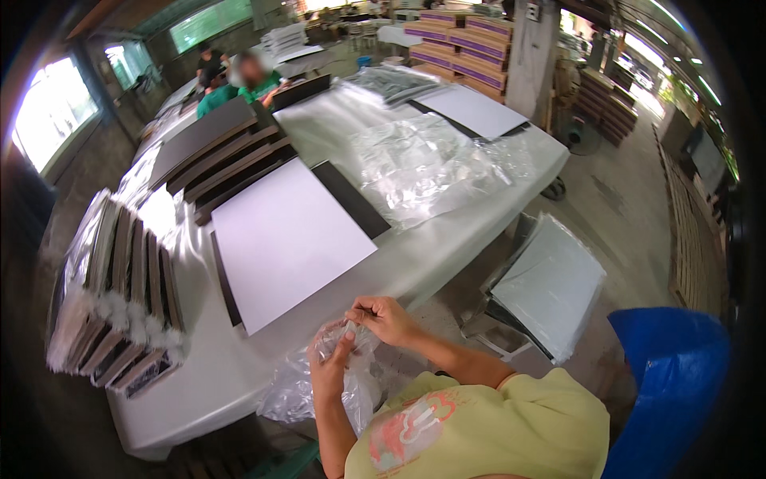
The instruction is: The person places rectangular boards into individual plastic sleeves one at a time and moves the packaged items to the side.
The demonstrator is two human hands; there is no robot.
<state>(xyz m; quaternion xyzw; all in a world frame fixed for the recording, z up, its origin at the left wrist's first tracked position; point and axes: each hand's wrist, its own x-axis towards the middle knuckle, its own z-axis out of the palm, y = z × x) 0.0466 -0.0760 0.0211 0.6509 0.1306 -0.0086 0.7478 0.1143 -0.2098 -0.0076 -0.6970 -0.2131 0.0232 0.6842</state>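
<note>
My left hand (329,363) is closed on a crumpled clear plastic bag (291,391), which hangs down at the table's near edge. Beside it, my right hand (383,318) pinches the upper edge of the same bag, its fingertips close to my left thumb. Just beyond both hands a large white sheet (287,235) lies on the table, over a dark board (227,279) whose edges stick out at the left and upper right.
Wrapped dark panels (120,295) stand in a row at the table's left. Stacked dark boards (231,152) and loose clear plastic (423,164) lie farther back. A wrapped white panel (550,279) rests low on the right, near a blue sheet (674,383). People sit at the far left.
</note>
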